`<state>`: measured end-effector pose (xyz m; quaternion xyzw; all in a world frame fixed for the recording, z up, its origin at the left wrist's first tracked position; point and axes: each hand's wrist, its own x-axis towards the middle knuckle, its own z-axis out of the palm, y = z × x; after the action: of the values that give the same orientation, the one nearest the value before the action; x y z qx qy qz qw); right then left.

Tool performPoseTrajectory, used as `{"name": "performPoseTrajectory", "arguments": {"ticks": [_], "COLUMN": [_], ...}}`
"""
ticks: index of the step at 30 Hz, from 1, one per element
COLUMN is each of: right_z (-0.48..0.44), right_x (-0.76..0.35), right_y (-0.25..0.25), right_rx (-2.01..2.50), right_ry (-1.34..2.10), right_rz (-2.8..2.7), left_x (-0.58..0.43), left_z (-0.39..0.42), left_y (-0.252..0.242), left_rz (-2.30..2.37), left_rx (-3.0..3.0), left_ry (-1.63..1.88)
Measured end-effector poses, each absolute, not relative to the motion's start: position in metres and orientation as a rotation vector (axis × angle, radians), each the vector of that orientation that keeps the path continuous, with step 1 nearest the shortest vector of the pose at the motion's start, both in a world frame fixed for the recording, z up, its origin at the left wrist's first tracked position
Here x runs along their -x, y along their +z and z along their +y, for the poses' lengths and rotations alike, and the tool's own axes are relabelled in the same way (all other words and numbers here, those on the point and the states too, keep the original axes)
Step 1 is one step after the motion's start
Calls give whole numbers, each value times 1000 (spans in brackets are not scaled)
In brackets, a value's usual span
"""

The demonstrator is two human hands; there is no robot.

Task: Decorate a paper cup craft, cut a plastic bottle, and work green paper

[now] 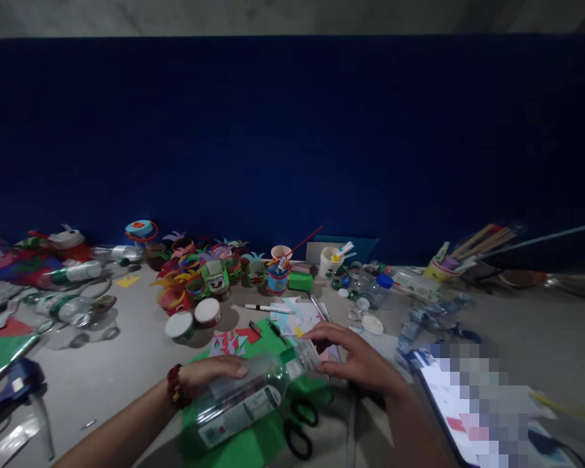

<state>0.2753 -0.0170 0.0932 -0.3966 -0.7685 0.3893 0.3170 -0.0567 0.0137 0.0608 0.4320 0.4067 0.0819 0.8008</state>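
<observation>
Blue panel [292, 136]: it is spanning the whole back of the scene.
Table [127, 367]: it is standing before the panel, its grey top carrying craft materials from side to side.
Green sheet [253, 448]: it is lying flat in front of the person, under the clear plastic bottle [241, 409].
Decorated cups [217, 279]: they are crowding together near the panel, left of the middle, showing red, yellow and green trimmings.
Bottle position: it is slanting over the green sheet, its neck pointing up and to the right, its label facing the person.
Left hand [217, 374]: it is holding the bottle's body from the far side, the thumb resting along the plastic.
Right hand [353, 357]: it is bending thumb and fingers narrowly about the bottle's neck end, holding it there.
Glue gun [22, 383]: it is lying at the far left, blurred.
Brush cup [436, 270]: it is standing at the right near the panel, sticks leaning out.
Scissors [291, 424]: they are showing black handles just beside the bottle, on its near right side.
White-lidded tubs [179, 327]: two are standing side by side before the cups.
Pen [268, 309]: it is lying beyond the green sheet.
Bracelet [174, 385]: it is circling the left wrist.
</observation>
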Motion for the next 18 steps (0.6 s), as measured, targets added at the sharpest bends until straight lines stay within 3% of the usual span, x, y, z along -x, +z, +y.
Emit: {"name": "performPoseTrajectory", "arguments": {"ticks": [11,18], "right_z": [-12,-10], "right_x": [-269,-254], "right_y": [72,65], "right_rx": [1337,1178], "right_ry": [857,1134], "right_rz": [-1940,-1734], "left_x": [47,44], "left_z": [9,8], "left_y": [62,54], "left_rz": [804,807], "left_rx": [-1081,-1035], "left_ry": [278,296]}}
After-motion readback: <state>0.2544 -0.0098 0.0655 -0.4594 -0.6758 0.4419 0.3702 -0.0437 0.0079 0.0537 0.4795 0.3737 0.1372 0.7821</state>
